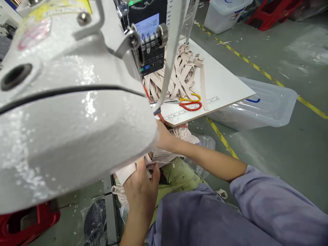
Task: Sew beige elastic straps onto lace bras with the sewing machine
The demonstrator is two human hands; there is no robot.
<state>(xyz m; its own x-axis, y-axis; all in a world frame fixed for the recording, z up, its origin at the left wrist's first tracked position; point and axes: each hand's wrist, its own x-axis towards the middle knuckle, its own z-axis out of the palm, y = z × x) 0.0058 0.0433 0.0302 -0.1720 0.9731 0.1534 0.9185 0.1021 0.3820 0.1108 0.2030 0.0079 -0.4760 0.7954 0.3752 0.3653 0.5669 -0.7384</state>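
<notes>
A large white sewing machine head [77,136] fills the left of the view and hides part of the work below it. My left hand [142,184] lies on pale pink fabric [126,173] under the machine's lower edge, thumb apart from the fingers, whose tips are hidden. My right hand [164,136] is beside the machine's front end, over the same pale fabric; its fingers are out of sight behind the machine. Pale lace [186,135] hangs between my right wrist and the table edge.
A white table [222,82] holds a heap of pale strips [179,77] and red-and-yellow-handled scissors [191,105]. A control screen [148,27] stands behind the machine. Clear plastic bins [269,106] and a red stool [48,218] are on the floor.
</notes>
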